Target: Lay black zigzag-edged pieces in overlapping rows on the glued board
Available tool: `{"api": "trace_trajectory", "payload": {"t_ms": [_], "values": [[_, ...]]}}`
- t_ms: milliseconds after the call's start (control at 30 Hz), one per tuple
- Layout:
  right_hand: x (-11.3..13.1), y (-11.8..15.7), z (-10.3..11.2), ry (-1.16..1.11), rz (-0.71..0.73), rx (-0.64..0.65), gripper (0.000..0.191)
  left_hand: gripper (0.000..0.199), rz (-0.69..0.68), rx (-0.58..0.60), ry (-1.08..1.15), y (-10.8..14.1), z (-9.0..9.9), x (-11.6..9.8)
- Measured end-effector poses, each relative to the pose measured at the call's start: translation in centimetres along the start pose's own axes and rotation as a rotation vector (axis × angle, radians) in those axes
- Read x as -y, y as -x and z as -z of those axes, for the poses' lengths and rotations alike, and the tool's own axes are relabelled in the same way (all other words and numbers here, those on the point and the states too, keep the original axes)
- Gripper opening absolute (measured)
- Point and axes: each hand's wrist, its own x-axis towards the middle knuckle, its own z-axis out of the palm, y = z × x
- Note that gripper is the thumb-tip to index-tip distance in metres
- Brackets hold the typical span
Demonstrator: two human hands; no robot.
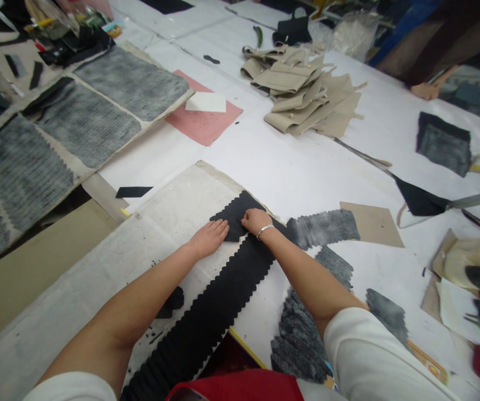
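Observation:
A black piece with scalloped edges (232,216) lies on the pale board (168,206) before me. My left hand (211,238) rests flat with its fingers stretched onto the near left edge of that piece. On its right side my right hand (256,220) is closed, fingers curled down against the black material; whatever is pinched there is hidden. Below both hands runs a long overlapping row of black scalloped pieces (218,301), reaching back toward my body. Right of my right wrist lies a grey scalloped piece (323,227).
Grey scalloped pieces lie in a stack (298,340) by my right arm. Boards with grey panels (131,83) stand at the left. Beige pieces (302,92) are heaped farther back, near a pink sheet (206,120). Another person's hand (427,89) shows at the upper right.

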Motion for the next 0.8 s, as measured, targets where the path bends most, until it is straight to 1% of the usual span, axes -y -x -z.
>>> {"api": "trace_trajectory", "payload": {"t_ms": [133,233,400,533,600,700,800], "values": [[-0.1,-0.1,-0.3,0.004,0.002,0.000,0.021,0.045,0.002,-0.005,-0.007,0.3,-0.3,0.0],[-0.2,-0.1,-0.5,-0.005,0.015,-0.025,0.018,0.047,0.004,-0.008,0.003,0.6,-0.6,0.0],[-0.3,0.3,-0.5,-0.019,0.043,-0.052,0.014,0.069,0.005,-0.027,0.032,1.3,-0.7,-0.2],[-0.1,0.9,-0.2,-0.033,0.100,-0.083,0.015,0.075,0.032,-0.029,0.079,1.8,-0.2,-0.3],[0.0,1.2,0.0,-0.030,0.127,-0.100,0.016,0.074,0.063,-0.045,0.113,1.6,0.3,-0.3],[0.2,1.5,0.1,-0.005,0.132,-0.123,0.015,0.064,0.140,-0.107,0.146,0.8,0.8,-0.5],[0.5,1.6,0.1,0.023,0.135,-0.148,0.016,0.055,0.165,-0.137,0.151,-0.4,0.7,-1.0]]}}
